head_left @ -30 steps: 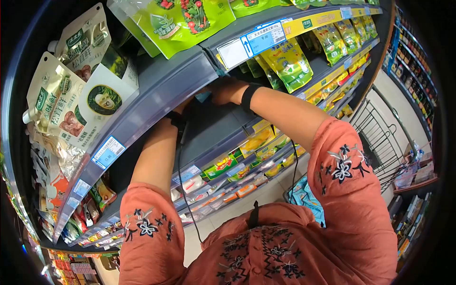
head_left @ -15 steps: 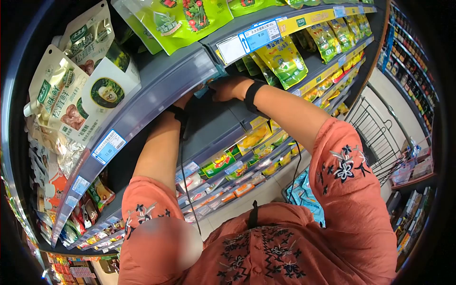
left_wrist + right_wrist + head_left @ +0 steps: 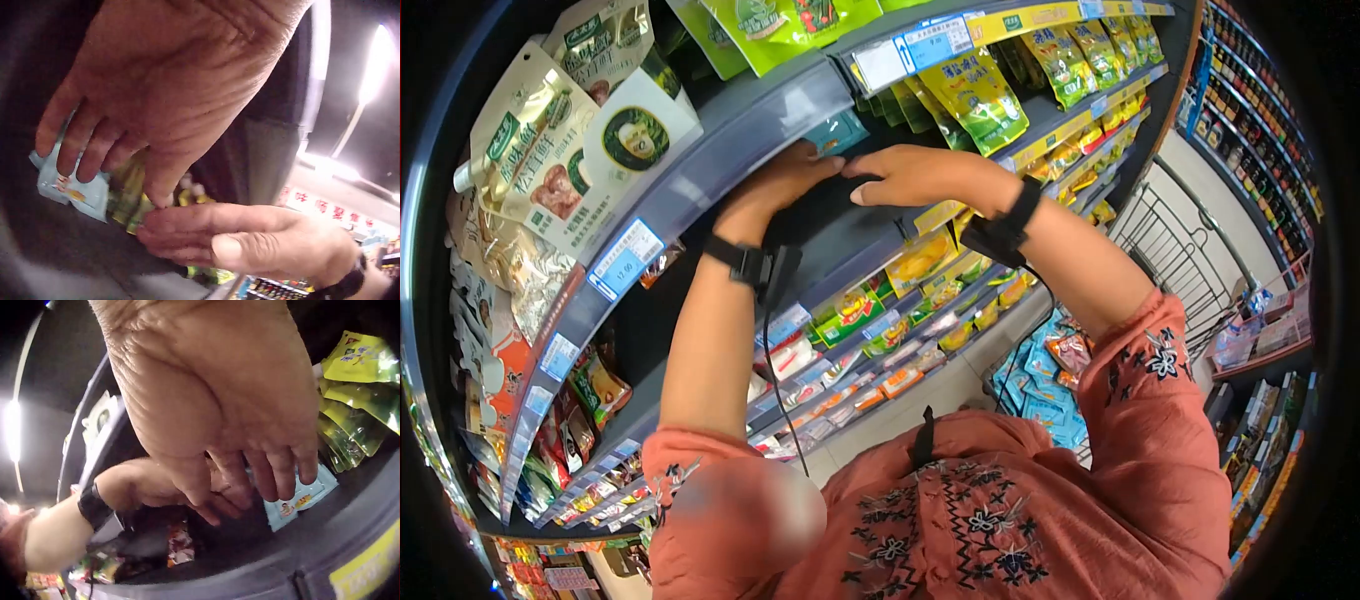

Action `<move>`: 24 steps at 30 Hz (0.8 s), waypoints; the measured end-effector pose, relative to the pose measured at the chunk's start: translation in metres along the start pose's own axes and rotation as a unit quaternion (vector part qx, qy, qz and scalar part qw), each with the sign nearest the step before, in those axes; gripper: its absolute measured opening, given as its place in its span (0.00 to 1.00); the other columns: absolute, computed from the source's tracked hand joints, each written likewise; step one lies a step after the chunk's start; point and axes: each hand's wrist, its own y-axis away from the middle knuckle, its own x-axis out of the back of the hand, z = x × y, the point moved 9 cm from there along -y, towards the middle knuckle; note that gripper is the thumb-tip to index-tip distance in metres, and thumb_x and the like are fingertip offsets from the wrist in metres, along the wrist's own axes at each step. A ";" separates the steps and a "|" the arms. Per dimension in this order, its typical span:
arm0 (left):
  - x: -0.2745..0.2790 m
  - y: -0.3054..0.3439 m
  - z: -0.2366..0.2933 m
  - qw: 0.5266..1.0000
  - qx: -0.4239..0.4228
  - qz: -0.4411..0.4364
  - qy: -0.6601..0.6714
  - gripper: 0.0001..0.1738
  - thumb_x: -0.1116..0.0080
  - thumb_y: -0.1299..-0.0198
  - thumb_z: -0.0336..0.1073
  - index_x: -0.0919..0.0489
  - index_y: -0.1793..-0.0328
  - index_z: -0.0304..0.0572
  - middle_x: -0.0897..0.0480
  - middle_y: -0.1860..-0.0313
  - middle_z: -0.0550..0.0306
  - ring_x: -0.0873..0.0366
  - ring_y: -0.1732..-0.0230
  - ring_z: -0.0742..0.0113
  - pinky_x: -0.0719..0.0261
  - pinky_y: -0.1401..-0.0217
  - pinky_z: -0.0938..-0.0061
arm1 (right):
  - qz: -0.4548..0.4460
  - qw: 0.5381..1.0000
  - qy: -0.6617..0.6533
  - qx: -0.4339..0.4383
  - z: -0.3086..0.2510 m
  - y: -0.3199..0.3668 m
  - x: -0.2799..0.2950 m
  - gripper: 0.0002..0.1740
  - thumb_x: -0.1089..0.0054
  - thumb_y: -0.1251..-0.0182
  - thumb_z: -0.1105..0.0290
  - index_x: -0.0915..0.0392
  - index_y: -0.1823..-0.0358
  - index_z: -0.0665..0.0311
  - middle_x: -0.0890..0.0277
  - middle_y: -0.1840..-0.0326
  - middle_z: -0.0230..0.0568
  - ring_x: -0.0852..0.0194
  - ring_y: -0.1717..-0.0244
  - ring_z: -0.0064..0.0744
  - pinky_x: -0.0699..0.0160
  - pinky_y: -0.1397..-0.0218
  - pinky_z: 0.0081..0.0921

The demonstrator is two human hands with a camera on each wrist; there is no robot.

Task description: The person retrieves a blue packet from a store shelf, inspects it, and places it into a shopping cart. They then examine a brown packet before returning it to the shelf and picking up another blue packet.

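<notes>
Upper centre of the head view: a person's left hand [image 3: 785,182] and right hand [image 3: 910,175], fingers loosely straight and holding nothing, hover above a dark shelf [image 3: 850,240]. A light-blue packet [image 3: 837,131] lies on it beyond their fingertips.

left hand [image 3: 785,180]: raised, fingers loose | right hand [image 3: 912,175]: raised, fingers straight | hands nearly meeting

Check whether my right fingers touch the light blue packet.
Cannot tell. In the right wrist view, fingers of the right hand overlap the light blue packet at its edge; neither contact nor gap shows.
</notes>
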 end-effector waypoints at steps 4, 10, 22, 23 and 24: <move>-0.023 0.101 0.065 0.978 -0.121 0.083 0.151 0.29 0.39 0.34 0.49 0.24 0.37 0.30 0.16 0.50 0.45 0.19 0.48 0.64 0.22 0.45 0.71 | 0.055 0.975 -0.214 -0.010 -0.040 0.081 0.017 0.24 0.47 0.27 0.51 0.20 0.47 0.66 0.17 0.52 0.44 0.20 0.50 0.37 0.24 0.45 0.34; -0.177 0.195 0.060 0.925 -0.073 -0.076 0.366 0.13 0.41 0.31 0.42 0.20 0.51 0.40 0.17 0.60 0.63 0.21 0.59 0.75 0.23 0.51 0.78 | 0.153 0.810 -0.525 -0.211 -0.032 0.207 -0.058 0.18 0.44 0.25 0.55 0.20 0.59 0.66 0.19 0.64 0.34 0.21 0.60 0.22 0.24 0.53 0.22; -0.384 0.260 -0.006 0.878 0.010 -0.247 0.410 0.25 0.39 0.34 0.39 0.27 0.35 0.36 0.18 0.57 0.55 0.20 0.51 0.68 0.22 0.45 0.74 | 0.034 0.800 -0.322 -0.505 0.003 0.437 -0.313 0.20 0.45 0.31 0.65 0.28 0.41 0.67 0.20 0.63 0.43 0.19 0.68 0.29 0.17 0.70 0.27; -0.385 0.266 -0.006 0.883 0.008 -0.261 0.390 0.25 0.38 0.34 0.40 0.28 0.34 0.36 0.18 0.57 0.55 0.20 0.52 0.69 0.22 0.45 0.74 | 0.033 0.770 -0.354 -0.531 0.005 0.453 -0.330 0.20 0.44 0.31 0.65 0.27 0.42 0.68 0.20 0.62 0.43 0.18 0.68 0.29 0.16 0.70 0.27; -0.383 0.265 -0.002 0.890 0.000 -0.267 0.370 0.26 0.38 0.34 0.40 0.28 0.34 0.36 0.18 0.57 0.54 0.21 0.52 0.69 0.23 0.45 0.73 | 0.037 0.743 -0.378 -0.551 0.010 0.465 -0.337 0.20 0.44 0.31 0.64 0.27 0.43 0.69 0.20 0.61 0.43 0.18 0.67 0.29 0.16 0.70 0.27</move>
